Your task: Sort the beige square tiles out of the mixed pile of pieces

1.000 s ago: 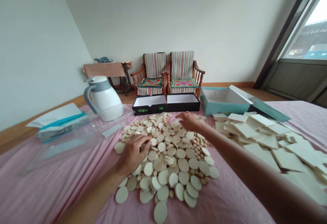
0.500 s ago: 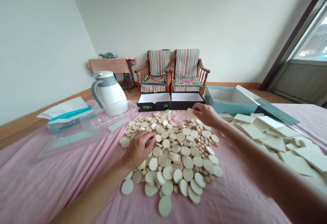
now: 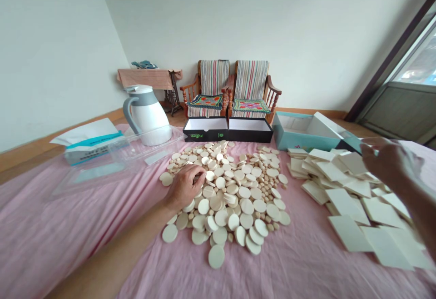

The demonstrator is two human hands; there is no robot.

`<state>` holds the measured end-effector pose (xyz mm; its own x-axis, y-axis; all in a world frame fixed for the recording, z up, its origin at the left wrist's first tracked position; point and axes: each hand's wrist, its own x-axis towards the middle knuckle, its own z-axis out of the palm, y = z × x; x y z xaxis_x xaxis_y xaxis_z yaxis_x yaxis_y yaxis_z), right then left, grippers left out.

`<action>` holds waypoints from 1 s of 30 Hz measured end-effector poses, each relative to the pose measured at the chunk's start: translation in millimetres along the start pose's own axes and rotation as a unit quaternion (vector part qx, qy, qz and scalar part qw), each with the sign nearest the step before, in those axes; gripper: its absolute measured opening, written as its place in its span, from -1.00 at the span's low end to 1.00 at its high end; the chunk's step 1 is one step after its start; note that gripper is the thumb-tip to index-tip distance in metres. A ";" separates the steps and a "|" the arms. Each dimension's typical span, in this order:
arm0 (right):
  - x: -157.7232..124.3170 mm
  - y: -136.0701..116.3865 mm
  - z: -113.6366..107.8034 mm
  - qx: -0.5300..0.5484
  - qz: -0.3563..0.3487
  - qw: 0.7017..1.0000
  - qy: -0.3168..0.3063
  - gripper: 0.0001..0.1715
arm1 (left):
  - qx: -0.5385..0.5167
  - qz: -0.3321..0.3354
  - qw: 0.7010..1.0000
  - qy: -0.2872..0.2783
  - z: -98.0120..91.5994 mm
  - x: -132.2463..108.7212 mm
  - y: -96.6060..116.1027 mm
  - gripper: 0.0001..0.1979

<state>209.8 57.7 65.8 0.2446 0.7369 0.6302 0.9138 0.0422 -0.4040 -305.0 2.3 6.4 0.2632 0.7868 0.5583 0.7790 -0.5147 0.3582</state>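
My left hand point(image 3: 186, 185) rests on the left side of a heap of round wooden discs point(image 3: 246, 221), its fingers curled in toward the thumb. Whatever lies under those fingers is hidden. Small wooden beads or pegs point(image 3: 264, 185) are mixed in among the discs. Over at the right, my right hand point(image 3: 390, 159) hovers above a pile of pale square wooden tiles point(image 3: 350, 231). Motion smears its fingers, so I cannot tell what they hold.
Two open black boxes point(image 3: 250, 131) stand behind the heap, with an open teal box point(image 3: 308, 141) right of them. A white-grey jug point(image 3: 150, 122), clear plastic tray point(image 3: 102, 176) and tissue pack point(image 3: 90, 147) sit at left on the pink cloth point(image 3: 272, 271). Two chairs point(image 3: 252, 81) stand beyond.
My right hand has swung from the far edge of the disc heap, where it held a pale flat piece, rightward over the square tiles. My left hand stays on the heap.
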 end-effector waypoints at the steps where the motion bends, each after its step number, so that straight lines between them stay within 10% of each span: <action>1: -2.5 -14.9 4.6 -0.049 0.013 0.999 0.014 -0.78 | -0.001 0.001 1.000 0.000 0.2 -0.1 -0.2 -0.87; 9: -29.2 -180.3 97.9 0.092 -0.126 0.960 -0.234 -0.75 | -0.008 0.002 1.000 -0.016 -1.0 -2.7 -0.2 -0.88; 15: -23.4 -259.6 178.8 0.025 -0.140 0.930 -0.339 -0.61 | -0.007 0.001 1.000 -0.017 -1.1 -5.0 -0.6 -0.89; 22: -26.3 -296.8 228.7 -0.005 -0.095 0.928 -0.359 -0.70 | 0.010 0.000 1.000 -0.027 -2.5 -5.1 0.6 -0.88; 30: -33.1 -290.0 195.4 0.077 -0.132 0.946 -0.285 -0.75 | 0.006 0.005 1.000 -0.020 -2.5 -5.5 1.8 -0.88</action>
<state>-126.6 152.9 32.5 -0.2401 0.9294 0.2803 0.8503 0.3406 -0.4011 -306.5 -3.8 5.8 0.2937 0.7942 0.5320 0.7828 -0.5192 0.3429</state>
